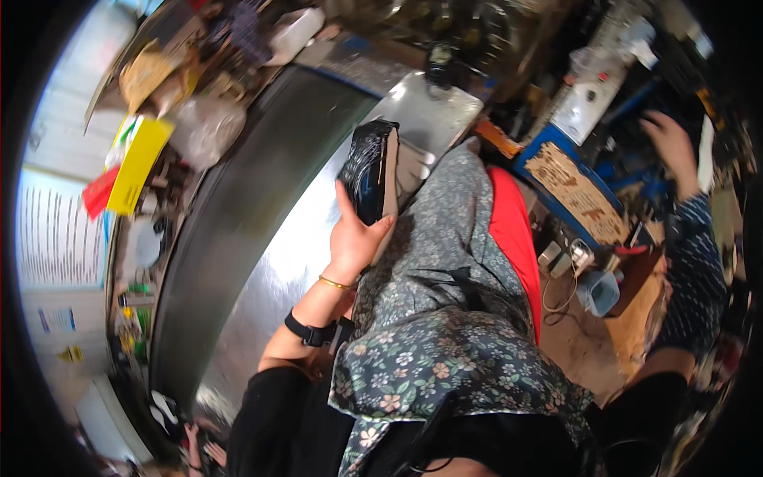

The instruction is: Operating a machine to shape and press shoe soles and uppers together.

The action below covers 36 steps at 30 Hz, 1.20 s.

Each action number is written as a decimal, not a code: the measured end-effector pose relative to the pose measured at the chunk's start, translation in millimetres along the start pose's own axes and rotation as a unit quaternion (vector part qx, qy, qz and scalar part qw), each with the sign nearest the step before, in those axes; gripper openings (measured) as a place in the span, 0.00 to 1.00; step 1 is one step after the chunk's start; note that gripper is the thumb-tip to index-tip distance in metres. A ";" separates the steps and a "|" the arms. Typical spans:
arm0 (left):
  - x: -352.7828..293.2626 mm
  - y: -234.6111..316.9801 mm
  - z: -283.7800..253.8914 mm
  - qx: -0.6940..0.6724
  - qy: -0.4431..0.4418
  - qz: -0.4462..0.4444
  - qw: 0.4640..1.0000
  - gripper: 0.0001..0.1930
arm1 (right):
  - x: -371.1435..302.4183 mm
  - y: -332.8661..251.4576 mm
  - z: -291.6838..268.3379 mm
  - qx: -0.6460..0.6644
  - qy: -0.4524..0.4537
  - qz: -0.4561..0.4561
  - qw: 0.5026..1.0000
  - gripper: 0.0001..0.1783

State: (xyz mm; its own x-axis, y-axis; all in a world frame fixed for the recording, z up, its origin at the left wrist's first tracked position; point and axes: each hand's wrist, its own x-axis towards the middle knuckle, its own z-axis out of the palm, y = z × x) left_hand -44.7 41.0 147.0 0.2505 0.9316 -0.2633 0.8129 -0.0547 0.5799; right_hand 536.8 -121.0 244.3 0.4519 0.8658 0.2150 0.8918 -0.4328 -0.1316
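My left hand point(355, 236) is closed around a black shoe point(368, 171) with a pale beige sole edge, its dark upper glossy. The shoe is held upright, toe end away from me, over the shiny metal table point(278, 270) and beside my apron-covered lap. At the far right my right hand point(673, 149) reaches out over a dark machine with blue parts point(636, 171). Its fingers look stretched out and a little apart, with nothing visible in them, though they are slightly blurred.
A dark conveyor belt point(238, 175) curves along the left. Beyond it, a shelf holds a yellow box point(139, 167) and a plastic bag point(208, 131). To the right are a blue frame with a worn board point(576, 191) and a clear plastic container point(598, 292). Another person's hands point(213, 453) show at lower left.
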 end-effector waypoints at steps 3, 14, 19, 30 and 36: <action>-1.2 -52.5 35.5 0.188 0.047 0.193 0.962 0.49 | -48.5 211.2 -56.7 -0.278 0.046 0.287 0.916 0.49; -37.3 -29.4 44.3 -0.031 0.015 0.329 0.944 0.24 | -105.8 15.4 9.1 -0.073 0.383 0.018 0.921 0.42; 2.6 52.8 62.6 -0.448 -0.137 0.210 0.858 0.30 | -141.0 -236.7 75.1 0.478 0.218 0.015 0.850 0.46; 47.5 59.2 29.6 -0.277 -0.181 0.033 0.943 0.25 | -114.1 -287.9 46.9 0.760 -0.296 0.054 0.576 0.37; -16.4 33.3 41.2 -0.308 -0.198 0.329 0.871 0.15 | -200.2 -255.0 105.1 0.730 -0.431 0.128 0.514 0.36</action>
State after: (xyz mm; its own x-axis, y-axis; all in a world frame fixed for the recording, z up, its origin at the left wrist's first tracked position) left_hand -0.1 9.1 138.9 0.8158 0.5682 0.1080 0.0194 -0.2136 0.9767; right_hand 216.8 -157.6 133.1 -0.1874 0.8894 -0.4169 -0.4464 -0.4552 -0.7704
